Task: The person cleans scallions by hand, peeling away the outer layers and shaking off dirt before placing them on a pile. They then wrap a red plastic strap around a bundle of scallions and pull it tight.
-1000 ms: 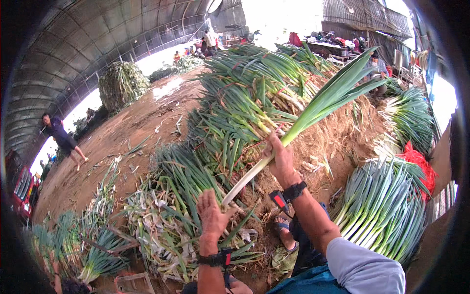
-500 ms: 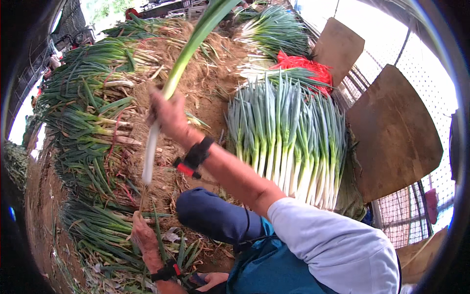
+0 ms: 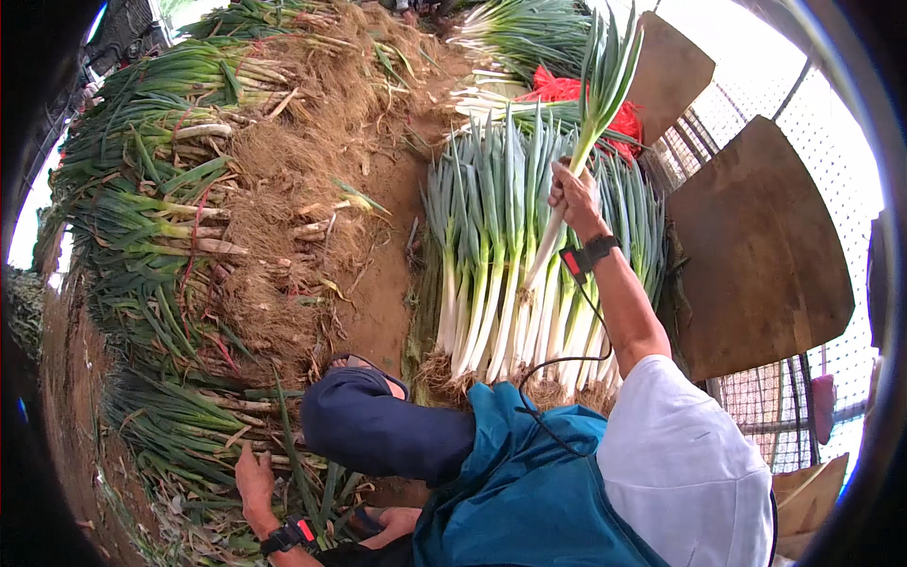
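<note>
My right hand is closed around the stem of one green onion. Its leaves fan out above my fist, while the white stem slants down to the left over a neat row of cleaned green onions. Those lie side by side with white ends and roots toward me and leaves pointing away. At the lower left, my left hand has its fingers apart and holds nothing I can see. It is beside a heap of untrimmed green onions with dirty outer leaves.
More unpeeled bundles line the left, some tied with red string, with dry roots toward the middle. Red plastic ties and another pile of green onions are at the back. Brown boards lean against mesh on the right.
My right hand has carried the green onion from the left heap across to above the cleaned row. My left hand has let go of the strip at its lower end and dropped slightly lower.
</note>
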The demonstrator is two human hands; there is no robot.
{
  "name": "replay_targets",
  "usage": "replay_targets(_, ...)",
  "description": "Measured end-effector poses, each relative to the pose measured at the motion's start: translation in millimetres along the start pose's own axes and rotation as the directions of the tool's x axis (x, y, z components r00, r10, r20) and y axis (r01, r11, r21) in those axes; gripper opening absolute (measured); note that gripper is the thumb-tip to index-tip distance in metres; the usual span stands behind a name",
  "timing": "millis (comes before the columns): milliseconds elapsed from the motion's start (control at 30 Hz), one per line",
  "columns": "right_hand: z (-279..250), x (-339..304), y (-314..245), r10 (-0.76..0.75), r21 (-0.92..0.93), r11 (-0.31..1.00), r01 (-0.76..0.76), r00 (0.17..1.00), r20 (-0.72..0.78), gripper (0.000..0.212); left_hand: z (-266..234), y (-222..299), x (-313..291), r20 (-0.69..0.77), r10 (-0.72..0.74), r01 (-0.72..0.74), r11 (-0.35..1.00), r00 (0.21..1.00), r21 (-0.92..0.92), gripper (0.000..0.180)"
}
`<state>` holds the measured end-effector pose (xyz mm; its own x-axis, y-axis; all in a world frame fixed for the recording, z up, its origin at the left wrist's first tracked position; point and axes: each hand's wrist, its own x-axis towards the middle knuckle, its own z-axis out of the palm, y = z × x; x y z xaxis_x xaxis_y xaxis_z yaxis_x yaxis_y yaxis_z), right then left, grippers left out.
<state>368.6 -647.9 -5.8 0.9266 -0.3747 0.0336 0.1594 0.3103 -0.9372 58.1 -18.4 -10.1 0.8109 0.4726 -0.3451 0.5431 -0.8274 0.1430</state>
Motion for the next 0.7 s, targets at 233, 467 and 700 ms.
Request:
replay_targets(233, -12.6, -12.6, 75.5, 0.201, 0.086, 0.975, -0.203, 0.979, 0.026, 0.033, 15.5, -8.3, 1.9, 0.014, 0.099, -0.098, 0.993, 0.995, -0.063, 0.044)
replay_targets(467, 5.5, -52.5, 187.4, 0.417, 0.016, 0.908, -0.419, 0.899, -0.132, 0.028, 16.3, -23.7, -21.5, 0.064, -0.005, 0.007, 0.999, 0.998, -0.045, 0.04)
replay_targets(700, -19.3, -75.2, 246.3, 0.525, -0.6, 0.631, -0.492, 0.84, -0.136, 0.029, 9.3, -44.1, -34.0, 0.142, -0.12, 0.145, 0.971, 0.983, -0.187, 0.042)
